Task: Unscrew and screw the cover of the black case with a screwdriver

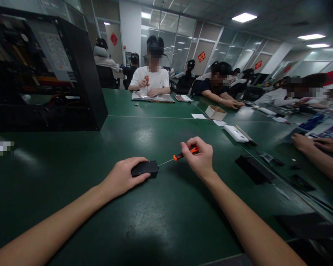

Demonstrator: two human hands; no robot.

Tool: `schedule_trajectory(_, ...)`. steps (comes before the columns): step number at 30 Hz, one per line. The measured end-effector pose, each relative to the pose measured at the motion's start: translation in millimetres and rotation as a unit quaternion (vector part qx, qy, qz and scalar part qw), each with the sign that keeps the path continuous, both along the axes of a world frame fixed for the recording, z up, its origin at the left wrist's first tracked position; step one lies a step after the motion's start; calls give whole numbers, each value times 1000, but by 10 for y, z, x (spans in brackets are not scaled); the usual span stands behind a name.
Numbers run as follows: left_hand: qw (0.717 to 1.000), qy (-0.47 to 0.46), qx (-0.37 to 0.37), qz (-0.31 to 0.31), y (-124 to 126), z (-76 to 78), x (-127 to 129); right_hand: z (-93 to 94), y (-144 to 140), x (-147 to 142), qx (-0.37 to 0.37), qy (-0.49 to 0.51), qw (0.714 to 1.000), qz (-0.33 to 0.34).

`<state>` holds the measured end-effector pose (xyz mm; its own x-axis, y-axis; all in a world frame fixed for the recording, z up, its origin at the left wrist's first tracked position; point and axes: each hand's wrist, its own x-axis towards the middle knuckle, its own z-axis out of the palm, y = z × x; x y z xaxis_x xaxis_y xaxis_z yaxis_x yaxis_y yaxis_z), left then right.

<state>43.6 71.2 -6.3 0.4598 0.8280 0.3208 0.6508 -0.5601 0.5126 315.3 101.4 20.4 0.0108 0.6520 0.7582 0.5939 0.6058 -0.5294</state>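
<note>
On the green table [144, 207], my left hand [126, 171] grips a small black rectangular box [145, 169] between thumb and fingers. My right hand [198, 155] is closed around the orange and black handle of a screwdriver [179, 156]. Its thin metal shaft points left, and the tip meets or lies very close to the right end of the box. Whether the tip sits in a screw is too small to tell.
An open black computer case [91, 81] stands at the left. Toward the right lie a white device [235, 133], a small open carton [215, 112] and a black part [255, 169]. Across the table a person [152, 79] holds another screwdriver; another person's forearm [319, 159] rests at the right.
</note>
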Motion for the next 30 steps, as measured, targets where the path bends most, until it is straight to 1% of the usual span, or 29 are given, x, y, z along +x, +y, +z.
schedule_trajectory(5, 1000, -1, 2, -3, -3, -3, 9, -78, 32, -64, -82, -14, 995, 63)
schedule_trajectory(7, 1000, -2, 4, -6, -4, -4, 12, -79, 45, -57, -91, -22, 993, 73)
schedule_trajectory(9, 1000, -1, 2, -8, -6, -1, 14, -54, 53, -25, -88, -21, 994, 65)
schedule_trajectory(14, 1000, -4, 0, -16, -8, -2, 13, -5, 72, 73, -86, 19, 996, 8)
schedule_trajectory(16, 1000, -3, -1, -20, -5, -13, 7, -34, 111, 92, -108, 34, 993, 12)
schedule_trajectory(19, 1000, 1, 0, -19, -1, -26, -4, -121, 213, 123, -186, 37, 981, 46)
schedule_trajectory(22, 1000, 5, -1, -20, 0, -23, -10, -224, 309, 165, -242, 8, 967, 74)
schedule_trajectory(26, 1000, 4, -1, -21, -6, -15, -13, -328, 311, 150, -255, -62, 959, 105)
schedule_trajectory(30, 1000, -2, 7, -18, -5, -40, -18, -345, 211, 35, -258, -166, 937, 165)
